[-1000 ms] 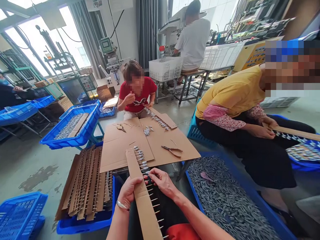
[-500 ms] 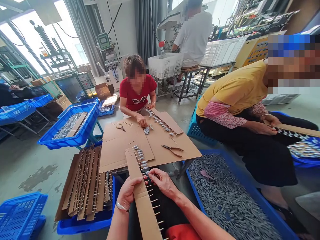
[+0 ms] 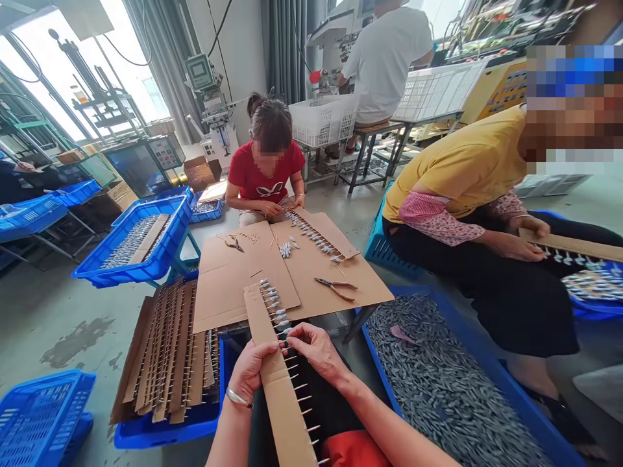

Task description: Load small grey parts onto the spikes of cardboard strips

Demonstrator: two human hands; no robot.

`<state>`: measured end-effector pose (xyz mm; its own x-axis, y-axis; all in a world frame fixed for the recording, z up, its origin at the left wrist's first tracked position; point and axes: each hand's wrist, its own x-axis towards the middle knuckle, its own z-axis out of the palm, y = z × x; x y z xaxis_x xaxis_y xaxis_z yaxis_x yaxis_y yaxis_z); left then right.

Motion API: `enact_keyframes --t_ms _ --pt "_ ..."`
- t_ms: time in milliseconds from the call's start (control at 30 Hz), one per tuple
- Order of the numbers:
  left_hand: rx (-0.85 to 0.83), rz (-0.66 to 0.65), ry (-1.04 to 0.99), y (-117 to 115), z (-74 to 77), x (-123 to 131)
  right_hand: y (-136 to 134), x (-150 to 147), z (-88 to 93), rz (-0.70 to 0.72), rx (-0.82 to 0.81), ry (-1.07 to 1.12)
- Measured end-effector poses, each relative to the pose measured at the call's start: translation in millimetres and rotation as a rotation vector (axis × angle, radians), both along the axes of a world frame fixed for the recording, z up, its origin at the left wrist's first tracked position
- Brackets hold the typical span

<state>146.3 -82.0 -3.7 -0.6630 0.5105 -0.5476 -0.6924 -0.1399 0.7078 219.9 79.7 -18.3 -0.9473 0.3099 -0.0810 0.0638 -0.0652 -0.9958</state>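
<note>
My left hand (image 3: 250,370) is closed around a long cardboard strip (image 3: 281,405), thumb on top. Thin pointed sticks stick out along the strip's right edge. Small grey-white spindle-shaped pieces (image 3: 272,305) sit on the sticks at the far end; the nearer sticks (image 3: 304,397) are bare. Beside the strip, my right hand (image 3: 318,353) has thumb and forefinger pinched at a grey spindle-shaped piece (image 3: 283,333), level with the last filled sticks. Its fingers partly cover that piece.
A cardboard-covered table (image 3: 224,285) ahead holds pliers (image 3: 335,288), more pliers (image 3: 234,243) and another strip (image 3: 321,233). At right lies a blue bin (image 3: 384,383) of grey pieces; at left, a blue crate (image 3: 170,438) of strips. Co-workers sit opposite (image 3: 265,172) and right (image 3: 452,168).
My hands stay almost in place at the same part of the strip. The co-worker opposite has drawn a hand back from the small pile to the other strip and lowered their head.
</note>
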Motion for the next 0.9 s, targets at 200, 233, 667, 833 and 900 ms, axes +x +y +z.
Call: enact_keyframes --t_ms 200,233,667,833,900 --pt "-0.009 0.0 0.023 3 -2.4 1 1 -4 0.7 0.027 -0.174 -0.037" --pt "-0.013 0.003 0.024 3 -2.4 1 1 -4 1.3 0.03 -0.182 -0.048" --pt "0.001 0.032 0.011 3 -8.3 0 4 -12 4.5 0.135 -0.209 -0.102" --pt "-0.007 0.098 0.024 -2 -14.4 -8 39 -35 14.9 0.214 0.051 -0.093" --pt "-0.004 0.127 0.021 -5 -13.7 -15 62 -56 23.5 0.115 0.39 -0.067"
